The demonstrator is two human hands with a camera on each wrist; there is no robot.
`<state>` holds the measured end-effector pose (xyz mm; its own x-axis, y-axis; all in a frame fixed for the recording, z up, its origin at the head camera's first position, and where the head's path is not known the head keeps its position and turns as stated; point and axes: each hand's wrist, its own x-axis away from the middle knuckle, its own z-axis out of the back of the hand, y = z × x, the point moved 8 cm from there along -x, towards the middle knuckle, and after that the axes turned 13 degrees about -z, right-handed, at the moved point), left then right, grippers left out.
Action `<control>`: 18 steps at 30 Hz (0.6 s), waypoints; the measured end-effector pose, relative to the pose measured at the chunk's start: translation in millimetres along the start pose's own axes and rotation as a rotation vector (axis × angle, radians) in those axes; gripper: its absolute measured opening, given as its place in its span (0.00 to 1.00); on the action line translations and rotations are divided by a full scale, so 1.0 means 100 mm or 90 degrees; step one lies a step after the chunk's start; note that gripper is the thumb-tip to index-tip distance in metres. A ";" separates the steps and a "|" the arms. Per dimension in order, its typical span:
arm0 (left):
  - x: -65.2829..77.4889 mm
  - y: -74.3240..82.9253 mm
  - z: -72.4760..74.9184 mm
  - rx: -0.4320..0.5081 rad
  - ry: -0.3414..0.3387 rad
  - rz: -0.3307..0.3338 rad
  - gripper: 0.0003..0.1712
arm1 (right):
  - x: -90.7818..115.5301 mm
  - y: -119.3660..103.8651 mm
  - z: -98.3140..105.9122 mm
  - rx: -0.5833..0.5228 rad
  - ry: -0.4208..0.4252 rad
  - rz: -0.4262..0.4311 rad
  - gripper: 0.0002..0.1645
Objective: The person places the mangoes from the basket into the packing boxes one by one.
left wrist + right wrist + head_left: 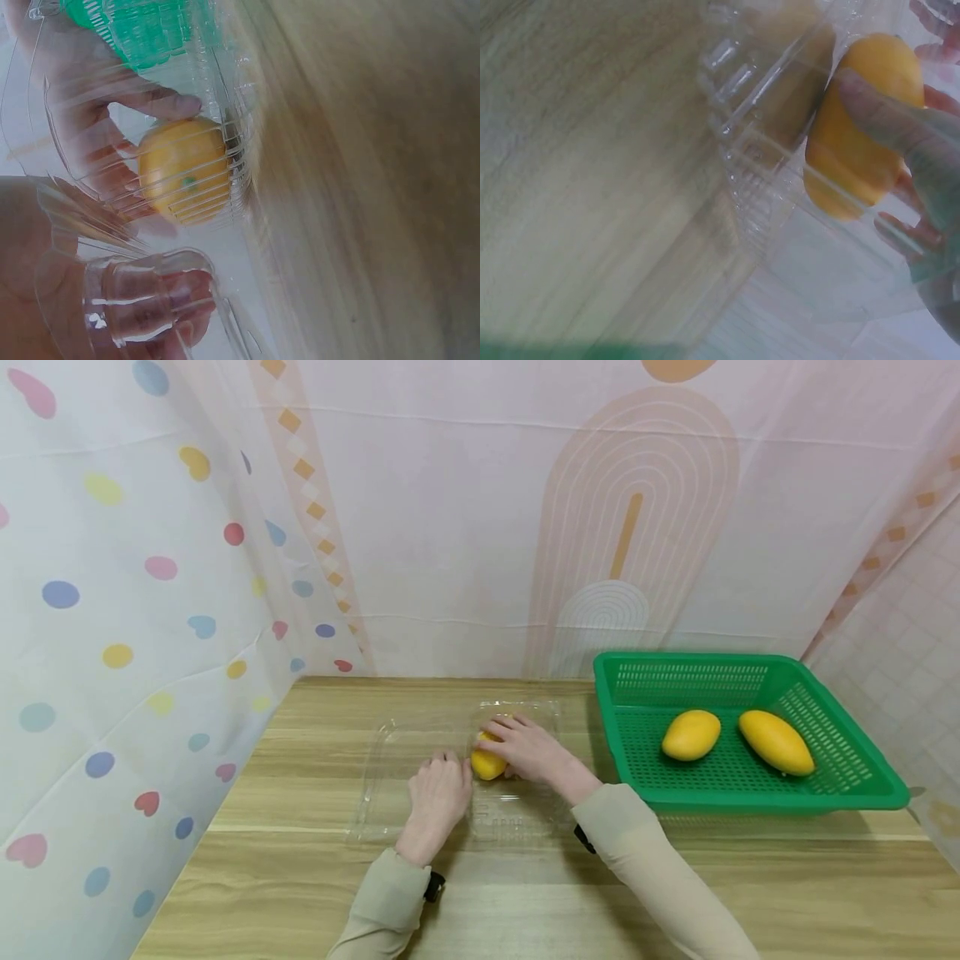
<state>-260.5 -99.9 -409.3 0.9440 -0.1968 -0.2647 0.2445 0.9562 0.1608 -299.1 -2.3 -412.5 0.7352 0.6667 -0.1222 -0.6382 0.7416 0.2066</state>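
Observation:
A clear plastic clamshell box [510, 831] lies opened out on the table, its lid [382, 777] spread to the left. Inside the right half is a yellow mango [488, 766], which my right hand [528, 752] grips from above. In the right wrist view the thumb lies along the mango [859, 142], with fingers on its far side. My left hand [441, 792] is at the middle edge between the two halves. Seen in the left wrist view, its bent fingers [187, 292] hold the clear plastic rim, close beside the mango [184, 169].
To the right stands a green plastic basket [750, 802] with one mango [692, 735] and another longer mango [776, 742] in it. The wooden table [285, 877] ends at a patterned curtain [450, 527] behind and on the left.

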 end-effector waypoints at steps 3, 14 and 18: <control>0.00 0.01 0.00 -0.001 0.006 -0.003 0.20 | 0.01 0.02 0.05 -0.003 0.022 -0.001 0.40; 0.00 0.01 0.02 0.004 0.008 -0.005 0.19 | 0.10 0.15 0.29 -0.017 0.074 -0.034 0.23; 0.00 0.00 0.01 0.008 -0.003 -0.001 0.20 | 0.16 0.24 0.40 -0.033 0.102 -0.048 0.23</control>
<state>-260.0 -99.8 -408.1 0.9444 -0.2000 -0.2609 0.2494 0.9530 0.1721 -293.4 23.3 -370.4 0.7384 0.6093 -0.2891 -0.5964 0.7901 0.1418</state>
